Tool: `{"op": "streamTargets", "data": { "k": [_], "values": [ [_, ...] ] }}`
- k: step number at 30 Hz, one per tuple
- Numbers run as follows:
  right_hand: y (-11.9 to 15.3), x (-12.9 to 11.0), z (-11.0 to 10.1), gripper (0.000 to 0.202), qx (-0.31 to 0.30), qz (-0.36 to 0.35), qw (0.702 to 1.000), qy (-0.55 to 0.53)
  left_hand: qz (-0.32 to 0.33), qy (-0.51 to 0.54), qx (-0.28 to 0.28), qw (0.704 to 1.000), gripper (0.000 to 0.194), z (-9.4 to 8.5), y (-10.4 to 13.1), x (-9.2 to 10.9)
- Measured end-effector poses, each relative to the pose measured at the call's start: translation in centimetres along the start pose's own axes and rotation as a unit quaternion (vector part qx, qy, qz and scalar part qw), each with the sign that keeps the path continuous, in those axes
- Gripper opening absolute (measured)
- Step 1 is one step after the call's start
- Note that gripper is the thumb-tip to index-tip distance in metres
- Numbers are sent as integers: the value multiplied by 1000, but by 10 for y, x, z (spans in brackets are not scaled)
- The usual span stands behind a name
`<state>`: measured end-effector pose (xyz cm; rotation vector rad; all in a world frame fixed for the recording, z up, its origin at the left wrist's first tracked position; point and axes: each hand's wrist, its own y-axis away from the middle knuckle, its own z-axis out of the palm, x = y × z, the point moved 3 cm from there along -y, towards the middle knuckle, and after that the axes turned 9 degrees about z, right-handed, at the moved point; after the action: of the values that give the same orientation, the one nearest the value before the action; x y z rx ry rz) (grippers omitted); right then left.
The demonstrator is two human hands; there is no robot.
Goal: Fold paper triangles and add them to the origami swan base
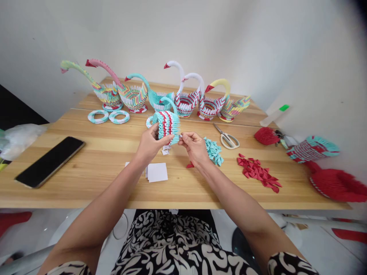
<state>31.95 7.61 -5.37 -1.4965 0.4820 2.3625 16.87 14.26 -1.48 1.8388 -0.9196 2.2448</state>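
Observation:
My left hand (149, 143) is wrapped round a folded-paper basket body (164, 126), teal with red and white stripes, tilted above the table. Its spiky rim faces right. My right hand (194, 146) pinches a tiny white paper piece (180, 136) against that rim. A small teal curved neck (169, 102) shows just behind the body; whether the two are joined I cannot tell. Right of my right hand lies a pile of teal folded paper pieces (214, 151). One red piece (189, 165) lies below that hand. Small white pieces (165, 149) sit under the body.
Several finished paper swans (133, 97) line the back. Scissors (228, 139), red paper triangles (258, 172) and a red paper swan (338, 183) are at right. At left are a phone (51, 160) and paper rings (119, 117). White paper sheets (157, 172) lie near the front.

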Motion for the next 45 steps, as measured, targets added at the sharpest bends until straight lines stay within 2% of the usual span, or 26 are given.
{"op": "streamTargets", "data": {
  "k": [10,14,21,27,31,35,38,43,45],
  "values": [
    [-1,-22,-8,31,-50,-65,984,160,4,-21,-18,1000,36,0,0,1],
    [-3,-21,-10,33,-63,-41,984,163,11,-11,-21,1000,35,1,-1,1],
    [-8,-13,-13,34,-121,28,982,141,19,-15,-20,1000,34,4,2,1],
    [-7,-16,-13,44,-126,22,982,141,23,-19,-22,999,30,4,2,0],
    [-4,-21,-9,40,-114,-27,977,180,19,-24,-21,999,30,4,2,0],
    [-3,-23,-8,38,-99,-40,976,188,21,-29,-17,999,30,3,2,1],
    [-4,-19,-9,35,-107,-13,981,161,23,-32,-15,999,32,2,2,1],
    [-7,-7,-11,40,-133,120,983,46,25,-37,-17,999,37,3,3,0],
    [-7,-4,-10,40,-145,149,978,19,19,-40,-18,999,38,3,4,0]
  ]
}}
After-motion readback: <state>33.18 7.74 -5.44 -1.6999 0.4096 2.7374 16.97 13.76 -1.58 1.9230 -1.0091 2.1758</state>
